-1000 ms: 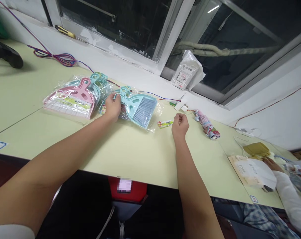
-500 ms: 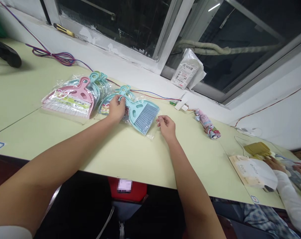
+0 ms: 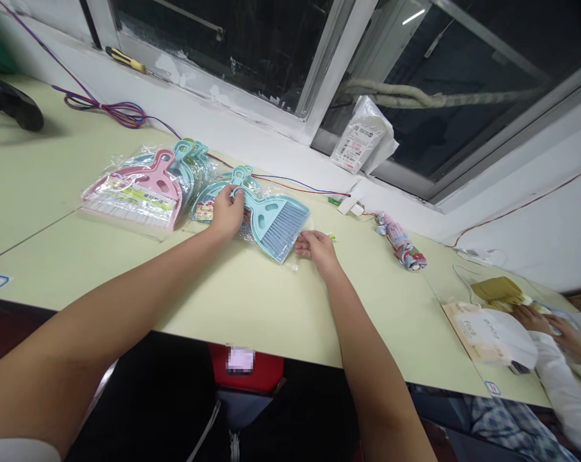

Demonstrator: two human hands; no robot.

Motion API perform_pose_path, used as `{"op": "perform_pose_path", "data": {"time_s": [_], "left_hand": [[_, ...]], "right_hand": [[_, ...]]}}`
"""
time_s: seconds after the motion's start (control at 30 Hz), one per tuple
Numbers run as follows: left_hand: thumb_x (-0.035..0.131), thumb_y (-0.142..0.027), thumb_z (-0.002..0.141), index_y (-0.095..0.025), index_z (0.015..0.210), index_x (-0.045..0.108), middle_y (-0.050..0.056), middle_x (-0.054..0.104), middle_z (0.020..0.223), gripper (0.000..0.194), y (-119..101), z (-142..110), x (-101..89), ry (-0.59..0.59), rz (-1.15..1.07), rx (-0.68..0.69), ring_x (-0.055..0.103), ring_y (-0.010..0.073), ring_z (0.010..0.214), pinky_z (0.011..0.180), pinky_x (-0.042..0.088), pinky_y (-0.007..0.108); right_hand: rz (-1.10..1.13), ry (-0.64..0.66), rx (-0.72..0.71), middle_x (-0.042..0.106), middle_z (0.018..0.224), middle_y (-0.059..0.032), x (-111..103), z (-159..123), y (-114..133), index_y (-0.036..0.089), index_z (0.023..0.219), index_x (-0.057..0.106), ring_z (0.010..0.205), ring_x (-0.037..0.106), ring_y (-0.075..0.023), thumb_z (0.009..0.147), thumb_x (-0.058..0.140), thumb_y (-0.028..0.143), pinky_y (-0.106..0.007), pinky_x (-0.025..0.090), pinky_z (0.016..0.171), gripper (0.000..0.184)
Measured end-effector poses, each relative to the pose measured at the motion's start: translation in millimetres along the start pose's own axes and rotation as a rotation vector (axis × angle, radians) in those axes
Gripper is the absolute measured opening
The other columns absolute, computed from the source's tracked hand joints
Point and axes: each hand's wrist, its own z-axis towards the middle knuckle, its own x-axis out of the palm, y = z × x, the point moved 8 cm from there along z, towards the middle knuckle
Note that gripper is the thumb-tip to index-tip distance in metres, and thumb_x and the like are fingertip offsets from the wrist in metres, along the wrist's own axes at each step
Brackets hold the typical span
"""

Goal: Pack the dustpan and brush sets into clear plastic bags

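My left hand [image 3: 229, 210] is closed around the handle of a light-blue dustpan [image 3: 260, 223] with a grey-bristled brush [image 3: 285, 230] nested in it. A clear plastic bag [image 3: 290, 264] wraps this set, which is tilted with its wide end toward the right. At that end my right hand [image 3: 319, 250] has its fingers curled together by the bag's edge; what they pinch is hidden. A small green-and-white scrap [image 3: 332, 237] shows just behind this hand; I cannot tell whether it is held. Under the left hand lies another bagged blue dustpan set [image 3: 204, 208].
Left of my hands are bagged sets, a pink dustpan [image 3: 158, 183] in front. Coiled cable [image 3: 127, 115] runs along the wall. To the right lie a folded umbrella [image 3: 401, 240] and a white package [image 3: 492, 333], near a co-worker's hands [image 3: 531, 319]. A screwdriver [image 3: 126, 59] rests on the sill.
My right hand has shifted slightly left and down, against the bag's edge, and the green-and-white scrap now shows behind it. My left hand keeps its hold. The co-worker's hands have come closer together.
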Motion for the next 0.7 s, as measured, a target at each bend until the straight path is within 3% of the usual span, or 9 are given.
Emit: {"op": "perform_pose_path", "data": {"time_s": [0.1,0.3,0.7], "left_hand": [[0.057,-0.043,0.095,-0.022,0.108,0.054,-0.003,0.055,0.061,0.025,3.0,-0.6,1.6,-0.004,-0.025,-0.023,0.059,0.0151,0.048,0.052,0.052,0.028],[0.054,-0.034,0.096,-0.021,0.107,0.056,-0.002,0.058,0.063,0.018,3.3,-8.0,8.4,0.034,-0.037,-0.072,0.060,0.0156,0.048,0.048,0.052,0.028],[0.055,-0.034,0.095,-0.020,0.109,0.058,-0.001,0.059,0.063,0.020,6.6,-9.9,11.5,0.076,-0.006,-0.109,0.063,0.0166,0.050,0.049,0.054,0.028]], "right_hand": [[0.109,0.092,0.055,0.074,0.079,-0.0085,8.1,-0.4,-4.9,0.016,0.087,0.064,0.071,0.072,-0.0184,0.088,0.068,0.025,-0.033,0.065,0.071,0.010],[0.288,0.191,0.082,0.076,0.084,-0.0072,18.4,-7.0,-1.5,0.017,0.090,0.064,0.077,0.074,-0.0196,0.091,0.062,0.018,-0.036,0.065,0.078,0.002],[0.354,0.221,0.108,0.077,0.089,-0.0076,21.3,-9.8,-2.5,0.017,0.098,0.063,0.081,0.074,-0.0199,0.092,0.062,0.020,-0.037,0.064,0.080,0.006]]}}
